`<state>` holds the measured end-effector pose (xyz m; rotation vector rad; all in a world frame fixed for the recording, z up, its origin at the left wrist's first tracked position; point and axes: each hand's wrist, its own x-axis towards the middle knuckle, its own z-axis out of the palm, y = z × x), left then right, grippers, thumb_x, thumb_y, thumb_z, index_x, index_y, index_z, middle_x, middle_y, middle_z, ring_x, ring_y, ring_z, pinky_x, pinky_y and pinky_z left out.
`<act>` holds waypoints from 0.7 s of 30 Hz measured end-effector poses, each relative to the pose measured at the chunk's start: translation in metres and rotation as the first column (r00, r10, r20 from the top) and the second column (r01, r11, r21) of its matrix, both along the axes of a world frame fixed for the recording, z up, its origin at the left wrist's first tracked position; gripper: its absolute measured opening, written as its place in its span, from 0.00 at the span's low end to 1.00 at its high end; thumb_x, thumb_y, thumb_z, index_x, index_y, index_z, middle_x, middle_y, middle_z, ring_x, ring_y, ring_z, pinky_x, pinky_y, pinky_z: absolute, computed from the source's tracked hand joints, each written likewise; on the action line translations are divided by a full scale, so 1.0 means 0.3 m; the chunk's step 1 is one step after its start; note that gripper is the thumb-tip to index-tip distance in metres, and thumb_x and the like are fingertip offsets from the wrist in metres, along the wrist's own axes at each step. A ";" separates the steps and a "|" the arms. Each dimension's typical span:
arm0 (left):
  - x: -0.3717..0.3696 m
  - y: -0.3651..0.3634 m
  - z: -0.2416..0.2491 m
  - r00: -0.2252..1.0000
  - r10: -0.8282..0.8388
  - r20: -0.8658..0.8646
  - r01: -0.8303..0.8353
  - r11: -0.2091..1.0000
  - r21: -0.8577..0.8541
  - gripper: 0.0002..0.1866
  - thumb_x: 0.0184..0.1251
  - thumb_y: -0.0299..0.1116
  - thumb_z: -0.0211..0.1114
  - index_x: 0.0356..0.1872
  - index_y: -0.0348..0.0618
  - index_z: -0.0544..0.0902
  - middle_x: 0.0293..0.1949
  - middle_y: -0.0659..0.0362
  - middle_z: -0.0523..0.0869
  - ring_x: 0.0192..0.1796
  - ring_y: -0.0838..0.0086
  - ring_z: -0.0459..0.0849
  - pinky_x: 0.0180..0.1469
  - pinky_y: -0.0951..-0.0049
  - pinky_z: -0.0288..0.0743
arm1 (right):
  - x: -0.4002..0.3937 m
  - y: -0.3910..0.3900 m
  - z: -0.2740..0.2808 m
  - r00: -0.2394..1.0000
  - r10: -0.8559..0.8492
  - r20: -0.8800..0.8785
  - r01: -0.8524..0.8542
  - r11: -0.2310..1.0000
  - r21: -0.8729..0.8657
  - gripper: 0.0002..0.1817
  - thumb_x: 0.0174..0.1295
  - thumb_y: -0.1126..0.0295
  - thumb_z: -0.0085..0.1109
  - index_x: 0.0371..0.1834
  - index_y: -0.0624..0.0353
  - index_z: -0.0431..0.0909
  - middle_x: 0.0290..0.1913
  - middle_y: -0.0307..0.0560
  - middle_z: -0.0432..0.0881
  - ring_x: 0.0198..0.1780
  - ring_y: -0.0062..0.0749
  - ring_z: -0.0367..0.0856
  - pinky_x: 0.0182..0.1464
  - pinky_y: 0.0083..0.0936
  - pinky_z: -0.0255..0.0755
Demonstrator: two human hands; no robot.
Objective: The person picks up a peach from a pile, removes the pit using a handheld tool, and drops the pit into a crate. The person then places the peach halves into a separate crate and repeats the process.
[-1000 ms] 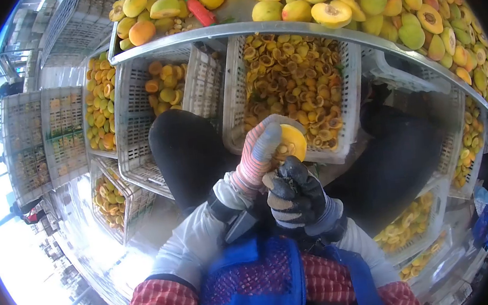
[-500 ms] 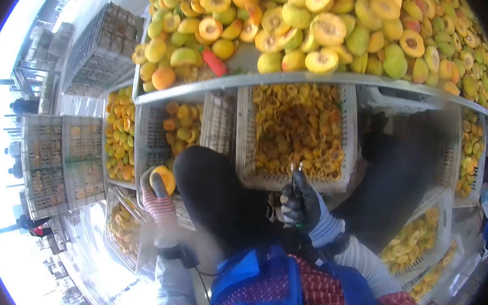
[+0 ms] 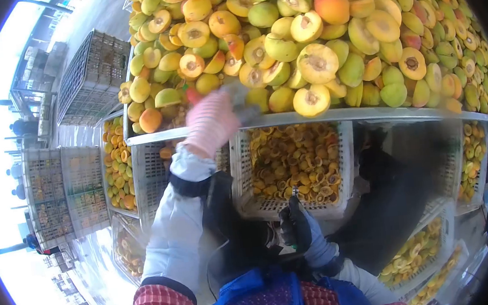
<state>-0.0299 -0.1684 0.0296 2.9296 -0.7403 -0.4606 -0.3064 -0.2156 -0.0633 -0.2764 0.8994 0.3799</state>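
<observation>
My left hand [image 3: 215, 120], in a pink-striped glove with grey fingers, is stretched over the near edge of the metal table [image 3: 368, 113]. Its fingers are smeared by motion beside the halved yellow peaches [image 3: 317, 63], and a red handle-like thing [image 3: 193, 95] lies just behind it. Lower down, my right hand [image 3: 300, 229], in a dark-palmed glove, is closed around a small hand tool with a metal tip [image 3: 295, 192]. That tip points up in front of a crate [image 3: 346, 161] of small yellow-brown fruit scraps [image 3: 294, 160].
Crates of peaches [image 3: 118, 163] stand at the left, with more crates [image 3: 412, 254] at the lower right. Stacked crates [image 3: 64, 191] rise farther left. My knee [image 3: 236, 234] is close below the left forearm.
My left hand has moved up and right from beside my knee to the table's fruit; the peach piece it held no longer shows. The right hand keeps its tool. The view has shifted.
</observation>
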 end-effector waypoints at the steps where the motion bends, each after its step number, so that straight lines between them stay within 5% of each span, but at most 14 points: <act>1: 0.014 -0.015 -0.037 0.999 -0.052 0.015 0.052 0.998 0.033 0.28 0.56 0.51 0.66 0.52 0.42 0.77 0.40 0.47 0.84 0.46 0.56 0.82 0.48 0.62 0.75 | -0.002 -0.001 -0.023 1.000 -0.021 0.000 0.021 0.999 0.041 0.22 0.62 0.45 0.56 0.34 0.55 0.72 0.19 0.36 0.71 0.16 0.23 0.69 0.16 0.20 0.63; 4: 0.080 -0.037 -0.094 0.985 -0.134 -0.109 0.134 0.991 -0.008 0.30 0.55 0.51 0.67 0.52 0.39 0.76 0.38 0.43 0.84 0.45 0.52 0.82 0.48 0.61 0.76 | -0.017 0.011 -0.082 0.985 -0.146 0.093 0.128 0.976 0.179 0.20 0.63 0.47 0.57 0.34 0.53 0.71 0.19 0.36 0.71 0.16 0.24 0.70 0.16 0.21 0.64; 5: 0.095 -0.020 -0.117 0.973 -0.223 -0.054 0.214 0.967 -0.138 0.27 0.55 0.47 0.66 0.50 0.36 0.76 0.35 0.41 0.83 0.42 0.51 0.83 0.46 0.61 0.76 | -0.017 0.006 -0.083 0.987 -0.134 0.086 0.122 0.983 0.140 0.19 0.63 0.48 0.56 0.35 0.54 0.72 0.19 0.37 0.71 0.16 0.24 0.70 0.16 0.21 0.64; 8: 0.122 0.025 -0.067 1.000 -0.009 0.004 0.009 0.998 -0.069 0.24 0.53 0.38 0.68 0.49 0.36 0.75 0.35 0.45 0.84 0.39 0.57 0.84 0.44 0.65 0.77 | -0.012 -0.002 -0.080 0.990 -0.132 0.053 0.130 0.991 0.041 0.19 0.65 0.48 0.52 0.37 0.54 0.72 0.19 0.36 0.70 0.16 0.24 0.68 0.16 0.21 0.62; 11: 0.060 0.116 -0.045 0.990 0.140 0.012 -0.117 0.866 -0.486 0.29 0.47 0.36 0.74 0.51 0.38 0.74 0.44 0.48 0.82 0.45 0.62 0.82 0.50 0.67 0.76 | -0.014 0.001 -0.075 0.987 -0.161 0.022 0.162 0.986 -0.046 0.20 0.66 0.46 0.49 0.34 0.52 0.72 0.17 0.34 0.66 0.14 0.21 0.63 0.16 0.19 0.59; 14: -0.128 0.159 -0.043 0.938 -0.194 -0.287 -0.138 0.550 -0.824 0.34 0.47 0.30 0.74 0.57 0.38 0.68 0.50 0.53 0.77 0.51 0.67 0.77 0.54 0.69 0.73 | 0.026 -0.049 0.006 0.979 -0.152 0.134 0.158 0.987 -0.033 0.18 0.66 0.49 0.51 0.39 0.53 0.71 0.22 0.37 0.70 0.18 0.24 0.68 0.18 0.21 0.64; 16: -0.246 0.176 -0.037 0.780 -0.390 -0.489 -0.180 0.608 -0.773 0.36 0.50 0.27 0.71 0.62 0.38 0.63 0.56 0.55 0.72 0.58 0.69 0.72 0.59 0.69 0.68 | 0.004 -0.056 0.012 0.915 -0.286 0.285 0.251 0.956 0.151 0.14 0.66 0.58 0.54 0.46 0.54 0.70 0.28 0.42 0.75 0.24 0.28 0.76 0.20 0.23 0.69; 18: -0.387 0.154 -0.051 0.525 -0.461 -0.716 -0.456 0.558 -0.693 0.39 0.52 0.25 0.69 0.66 0.40 0.60 0.60 0.54 0.70 0.62 0.69 0.69 0.64 0.68 0.63 | -0.010 -0.042 0.030 0.881 -0.329 0.341 0.285 0.943 0.171 0.13 0.64 0.64 0.55 0.47 0.56 0.68 0.30 0.43 0.76 0.26 0.29 0.77 0.22 0.23 0.70; 21: -0.530 0.157 -0.117 0.449 -0.475 -0.756 -0.742 0.272 -0.612 0.42 0.55 0.28 0.66 0.71 0.42 0.54 0.64 0.54 0.66 0.67 0.68 0.64 0.67 0.68 0.59 | -0.003 -0.035 0.064 0.863 -0.317 0.394 0.307 0.947 0.091 0.15 0.62 0.71 0.57 0.49 0.57 0.66 0.31 0.44 0.76 0.27 0.29 0.77 0.23 0.23 0.71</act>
